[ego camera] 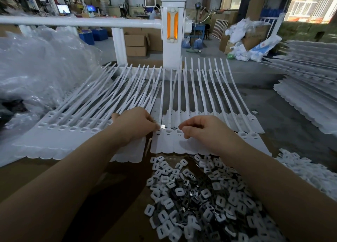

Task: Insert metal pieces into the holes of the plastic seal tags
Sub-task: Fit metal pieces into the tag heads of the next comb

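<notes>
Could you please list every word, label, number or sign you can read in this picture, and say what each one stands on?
No text here can be read.
White and blue sack by the cartons: a round printed mark, too blurred to read.
Two computer screens far back: lit, contents too small to read.
Seal tags, the pile of metal pieces and white caps and the cardboard boxes: no visible lettering.

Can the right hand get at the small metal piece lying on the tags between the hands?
Probably yes. The metal piece lies exposed on the tags, just left of the right hand, with nothing between them.
</notes>
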A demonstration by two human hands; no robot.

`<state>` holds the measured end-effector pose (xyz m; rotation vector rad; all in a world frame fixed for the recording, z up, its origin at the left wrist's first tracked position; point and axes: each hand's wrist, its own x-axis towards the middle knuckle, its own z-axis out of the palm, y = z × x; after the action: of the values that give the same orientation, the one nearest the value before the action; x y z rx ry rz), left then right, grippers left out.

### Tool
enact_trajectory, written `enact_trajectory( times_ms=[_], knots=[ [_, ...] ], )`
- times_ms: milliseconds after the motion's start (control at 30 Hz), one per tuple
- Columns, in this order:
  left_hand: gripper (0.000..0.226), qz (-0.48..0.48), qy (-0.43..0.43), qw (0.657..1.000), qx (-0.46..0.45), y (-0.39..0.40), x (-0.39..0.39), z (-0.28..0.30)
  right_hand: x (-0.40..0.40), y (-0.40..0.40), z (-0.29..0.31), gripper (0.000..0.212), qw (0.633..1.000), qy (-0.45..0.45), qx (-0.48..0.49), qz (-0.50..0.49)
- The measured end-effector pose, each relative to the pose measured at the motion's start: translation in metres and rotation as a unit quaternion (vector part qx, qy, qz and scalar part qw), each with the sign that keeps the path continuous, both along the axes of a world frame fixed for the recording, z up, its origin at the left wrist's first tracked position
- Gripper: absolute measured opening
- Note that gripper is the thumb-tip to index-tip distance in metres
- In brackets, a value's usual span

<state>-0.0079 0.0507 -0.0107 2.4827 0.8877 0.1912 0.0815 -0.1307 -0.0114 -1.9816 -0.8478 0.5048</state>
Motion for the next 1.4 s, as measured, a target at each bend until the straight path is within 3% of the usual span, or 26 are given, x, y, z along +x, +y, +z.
enact_trajectory(
  times_ms=[300,533,667,767,933,1067,1400],
  knots=[
    [0.022,-0.002,0.001,0.997,-0.075,0.010,0.004,-0.003,0.000,0.000,0.000,0.010,1.000,0.001,-0.004,0.003],
    [0.023,-0.013,0.010,0.998,-0.057,0.011,0.003,-0.002,0.001,-0.001,-0.001,0.010,1.000,-0.001,-0.020,0.007],
    [0.012,-0.099,-0.044,0.993,0.053,0.003,-0.004,0.003,0.000,-0.001,-0.001,0.011,1.000,-0.003,-0.020,0.007],
    [0.015,-0.253,-0.097,0.962,0.016,-0.008,-0.011,0.012,0.001,0.000,0.000,0.014,1.000,-0.004,-0.012,-0.002],
    [0.013,-0.408,-0.053,0.908,-0.077,-0.036,-0.015,0.013,0.000,0.000,0.001,0.015,1.000,-0.005,-0.007,-0.006],
    [0.020,-0.444,-0.011,0.892,-0.087,-0.052,-0.013,0.009,0.001,0.001,0.000,0.017,1.000,-0.004,-0.010,-0.009],
    [0.010,-0.413,-0.007,0.906,-0.092,-0.050,-0.014,0.006,0.000,0.000,0.000,0.019,1.000,-0.010,-0.013,-0.009]
  ],
)
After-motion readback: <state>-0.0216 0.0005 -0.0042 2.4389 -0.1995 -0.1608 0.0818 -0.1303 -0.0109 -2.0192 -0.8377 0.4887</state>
